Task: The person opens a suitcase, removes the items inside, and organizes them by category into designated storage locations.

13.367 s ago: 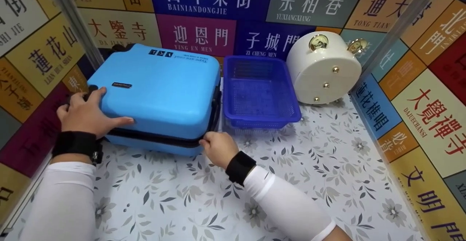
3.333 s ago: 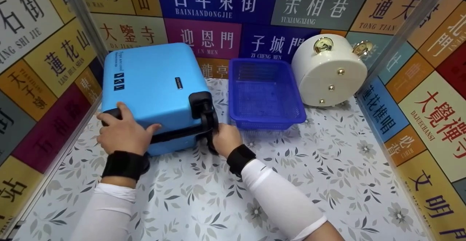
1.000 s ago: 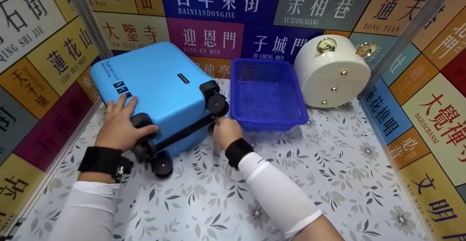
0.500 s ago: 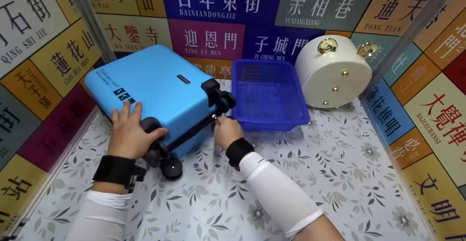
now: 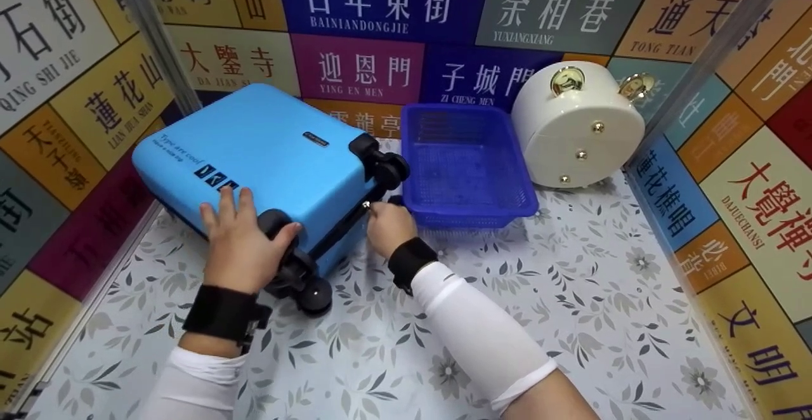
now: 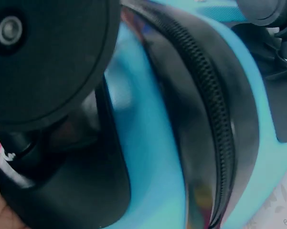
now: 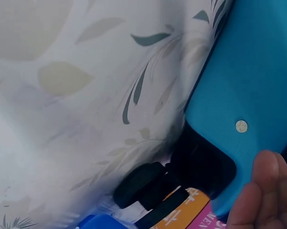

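Note:
A light blue suitcase (image 5: pixel 254 147) lies flat at an angle on the left, its black wheels (image 5: pixel 315 295) toward the front and right. My left hand (image 5: pixel 244 249) rests on its near corner, fingers spread on the shell and thumb against the black corner guard. The black zipper (image 6: pixel 207 81) runs between the two shell halves in the left wrist view. At the suitcase's right side my right hand (image 5: pixel 390 226) pinches a small metal zipper pull (image 5: pixel 366 205). In the right wrist view its curled fingers (image 7: pixel 267 191) show beside the blue shell; the pull is hidden there.
A blue plastic basket (image 5: pixel 469 210) stands right of the suitcase, close to a wheel. Beyond it is a round white case (image 5: pixel 564 147) with gold knobs. Printed panels enclose the back and sides; a leaf-patterned cloth (image 5: pixel 507 293) covers the table.
The suitcase has been turned, bringing its wheeled side to the front right. Over the last second it swings a little further, my left hand going right with it; my right hand keeps the zipper pull.

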`<control>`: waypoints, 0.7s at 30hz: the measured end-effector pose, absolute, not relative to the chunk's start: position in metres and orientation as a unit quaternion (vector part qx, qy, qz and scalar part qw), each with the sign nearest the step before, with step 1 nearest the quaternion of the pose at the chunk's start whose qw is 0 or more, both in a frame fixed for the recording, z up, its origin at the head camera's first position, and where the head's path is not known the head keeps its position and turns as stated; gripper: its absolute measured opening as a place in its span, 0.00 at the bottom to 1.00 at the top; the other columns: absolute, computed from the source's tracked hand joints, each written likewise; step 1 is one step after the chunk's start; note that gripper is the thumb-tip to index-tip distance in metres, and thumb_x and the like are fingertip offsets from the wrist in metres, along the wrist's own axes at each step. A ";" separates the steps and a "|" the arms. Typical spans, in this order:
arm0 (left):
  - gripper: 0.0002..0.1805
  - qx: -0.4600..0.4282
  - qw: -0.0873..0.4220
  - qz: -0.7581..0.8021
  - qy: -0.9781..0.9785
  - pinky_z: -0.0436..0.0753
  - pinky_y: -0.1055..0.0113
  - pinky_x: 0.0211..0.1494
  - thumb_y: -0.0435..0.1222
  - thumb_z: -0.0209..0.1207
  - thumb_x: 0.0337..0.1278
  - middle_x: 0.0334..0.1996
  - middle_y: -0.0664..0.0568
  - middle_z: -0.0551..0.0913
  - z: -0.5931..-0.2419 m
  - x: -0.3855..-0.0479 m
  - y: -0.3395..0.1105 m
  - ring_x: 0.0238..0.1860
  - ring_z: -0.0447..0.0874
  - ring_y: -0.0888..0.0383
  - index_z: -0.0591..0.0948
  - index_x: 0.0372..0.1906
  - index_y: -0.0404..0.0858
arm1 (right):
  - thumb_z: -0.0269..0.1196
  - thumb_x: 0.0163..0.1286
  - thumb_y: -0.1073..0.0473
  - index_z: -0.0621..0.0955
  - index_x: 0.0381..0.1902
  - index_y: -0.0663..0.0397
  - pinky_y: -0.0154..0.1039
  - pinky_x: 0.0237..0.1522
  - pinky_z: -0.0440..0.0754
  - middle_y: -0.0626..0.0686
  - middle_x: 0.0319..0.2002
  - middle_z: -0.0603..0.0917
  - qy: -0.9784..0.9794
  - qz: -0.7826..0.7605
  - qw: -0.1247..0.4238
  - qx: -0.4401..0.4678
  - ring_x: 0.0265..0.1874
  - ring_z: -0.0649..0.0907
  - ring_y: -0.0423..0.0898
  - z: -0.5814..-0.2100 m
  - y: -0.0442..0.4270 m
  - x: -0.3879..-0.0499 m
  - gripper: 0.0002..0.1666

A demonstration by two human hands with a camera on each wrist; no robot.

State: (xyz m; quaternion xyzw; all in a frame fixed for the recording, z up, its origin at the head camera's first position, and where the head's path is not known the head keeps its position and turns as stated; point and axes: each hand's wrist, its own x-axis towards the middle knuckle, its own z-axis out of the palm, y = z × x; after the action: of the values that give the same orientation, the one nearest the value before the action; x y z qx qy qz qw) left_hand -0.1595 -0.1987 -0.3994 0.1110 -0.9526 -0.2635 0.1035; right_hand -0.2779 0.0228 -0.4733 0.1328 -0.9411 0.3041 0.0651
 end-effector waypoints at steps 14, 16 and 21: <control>0.51 -0.037 -0.018 -0.332 -0.943 0.27 0.24 0.77 0.37 0.63 0.66 0.87 0.46 0.36 -0.386 -0.142 -0.241 0.84 0.16 0.37 0.47 0.87 0.42 | 0.56 0.78 0.59 0.90 0.55 0.49 0.54 0.53 0.86 0.53 0.49 0.93 -0.944 0.297 0.040 0.137 0.48 0.91 0.56 -0.474 0.029 -0.287 0.18; 0.53 -0.061 -0.028 -0.318 -0.946 0.22 0.28 0.78 0.39 0.66 0.66 0.88 0.45 0.37 -0.385 -0.146 -0.251 0.84 0.17 0.36 0.48 0.87 0.43 | 0.56 0.78 0.60 0.90 0.54 0.49 0.54 0.52 0.87 0.53 0.48 0.93 -0.945 0.294 0.041 0.138 0.47 0.91 0.57 -0.474 0.030 -0.287 0.18; 0.57 -0.090 -0.010 -0.270 -0.959 0.24 0.30 0.80 0.49 0.74 0.59 0.87 0.44 0.46 -0.385 -0.155 -0.265 0.86 0.28 0.35 0.54 0.86 0.47 | 0.56 0.79 0.59 0.90 0.52 0.50 0.55 0.50 0.87 0.54 0.46 0.93 -0.946 0.287 0.040 0.142 0.46 0.91 0.58 -0.474 0.033 -0.286 0.17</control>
State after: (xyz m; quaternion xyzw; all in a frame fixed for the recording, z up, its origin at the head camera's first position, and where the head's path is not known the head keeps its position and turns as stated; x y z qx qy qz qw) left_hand -0.1547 -0.2653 -0.3853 -0.0896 -0.9586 -0.2700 -0.0102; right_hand -0.2859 0.0329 -0.4736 0.1424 -0.9464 0.2872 0.0397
